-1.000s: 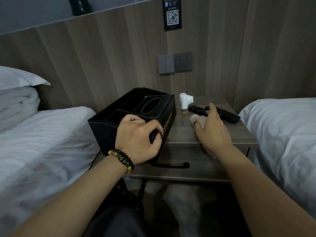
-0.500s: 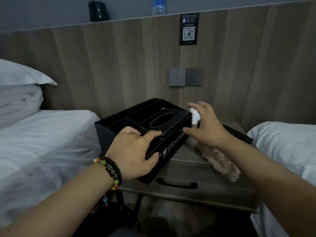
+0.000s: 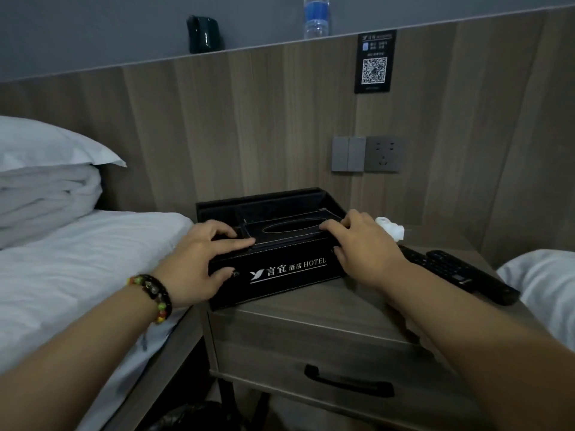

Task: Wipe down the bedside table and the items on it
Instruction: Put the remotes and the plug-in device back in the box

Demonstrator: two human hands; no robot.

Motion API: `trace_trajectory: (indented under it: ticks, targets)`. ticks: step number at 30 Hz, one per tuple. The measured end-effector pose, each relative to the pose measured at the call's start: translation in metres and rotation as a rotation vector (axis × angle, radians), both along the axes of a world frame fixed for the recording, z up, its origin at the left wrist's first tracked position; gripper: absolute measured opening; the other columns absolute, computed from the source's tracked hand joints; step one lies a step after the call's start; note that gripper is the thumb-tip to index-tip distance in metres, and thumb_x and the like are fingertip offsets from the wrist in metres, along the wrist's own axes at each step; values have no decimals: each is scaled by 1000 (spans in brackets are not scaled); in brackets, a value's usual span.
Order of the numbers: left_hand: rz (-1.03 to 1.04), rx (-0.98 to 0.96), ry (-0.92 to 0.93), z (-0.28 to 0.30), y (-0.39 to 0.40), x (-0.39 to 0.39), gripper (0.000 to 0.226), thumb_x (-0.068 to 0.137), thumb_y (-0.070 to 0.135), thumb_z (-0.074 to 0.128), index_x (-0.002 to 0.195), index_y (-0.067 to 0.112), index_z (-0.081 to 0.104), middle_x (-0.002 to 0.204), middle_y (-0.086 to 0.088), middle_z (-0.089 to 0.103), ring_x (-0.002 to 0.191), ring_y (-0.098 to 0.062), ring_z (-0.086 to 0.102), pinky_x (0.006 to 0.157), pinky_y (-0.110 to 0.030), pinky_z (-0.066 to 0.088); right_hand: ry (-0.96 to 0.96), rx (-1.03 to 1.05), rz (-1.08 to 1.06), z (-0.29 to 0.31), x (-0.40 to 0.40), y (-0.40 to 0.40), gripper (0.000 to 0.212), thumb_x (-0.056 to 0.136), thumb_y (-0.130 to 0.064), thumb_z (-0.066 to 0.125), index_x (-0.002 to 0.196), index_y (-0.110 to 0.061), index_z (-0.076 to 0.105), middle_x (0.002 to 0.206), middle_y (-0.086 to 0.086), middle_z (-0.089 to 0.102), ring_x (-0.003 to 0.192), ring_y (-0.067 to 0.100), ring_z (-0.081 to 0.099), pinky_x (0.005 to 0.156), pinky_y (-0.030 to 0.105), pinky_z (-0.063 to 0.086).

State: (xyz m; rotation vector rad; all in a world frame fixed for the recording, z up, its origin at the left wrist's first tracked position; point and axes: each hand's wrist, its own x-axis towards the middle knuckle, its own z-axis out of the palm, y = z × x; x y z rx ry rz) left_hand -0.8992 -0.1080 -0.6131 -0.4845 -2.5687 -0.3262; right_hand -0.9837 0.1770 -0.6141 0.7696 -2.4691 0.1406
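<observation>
Head cam: both hands clamp black hotel tissue box [image 3: 280,244] on bedside table [image 3: 326,318]. Left hand [image 3: 199,262] grips its 9 o'clock end, right hand [image 3: 364,247] its 3 o'clock end, fingers curled over top edge. Box's long axis runs left-right; remotes [image 3: 451,269] lie at 3 o'clock.

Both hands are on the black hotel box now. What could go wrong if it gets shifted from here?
1. The black tissue box overhangs the bedside table at its left front corner; the left hand and right hand could tip it toward the bed.
2. Pushed right, it may knock the small white bottle or the remotes, which lie near the right edge.
</observation>
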Motion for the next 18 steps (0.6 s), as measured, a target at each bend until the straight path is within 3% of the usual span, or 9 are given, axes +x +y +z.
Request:
trace_trajectory:
  ticks: [3,6,8,12,18]
  targets:
    - [238,-31,59,-16,8,-15,65,83,5,68,139,29,46,141,-16,39,131,-35,34,109,-37,28,-2,78,-43,4,-7,-5,52,91,-17,51,141,-29,39,119,10,44,107,28,41,76,31,37]
    - [414,-130,-118,-11,22,-40,64,96,29,52,151,29,20,156,-11,24,146,-33,10,117,-39,20,-59,134,-96,7,-16,-8,62,90,-12,50,145,-33,31,125,10,39,112,29,37,72,31,38]
    - [479,-219,-209,-1,31,-63,69,96,44,46,153,26,11,157,-10,22,146,-35,11,116,-44,24,-103,200,-154,11,-23,-12,71,88,-10,52,149,-32,22,130,12,35,115,32,36,76,33,43]
    - [496,-262,-282,6,37,-110,82,91,51,50,153,21,5,157,-14,16,145,-38,10,115,-51,24,-173,301,-263,20,-38,-25,76,88,-14,55,152,-24,14,138,16,30,125,37,32,88,40,46]
    - [457,-204,-335,3,34,-156,91,91,37,58,153,19,-6,159,-14,0,146,-35,-3,119,-45,17,-199,297,-332,23,-67,-38,73,90,-23,55,151,-21,16,140,16,30,127,36,32,83,36,45]
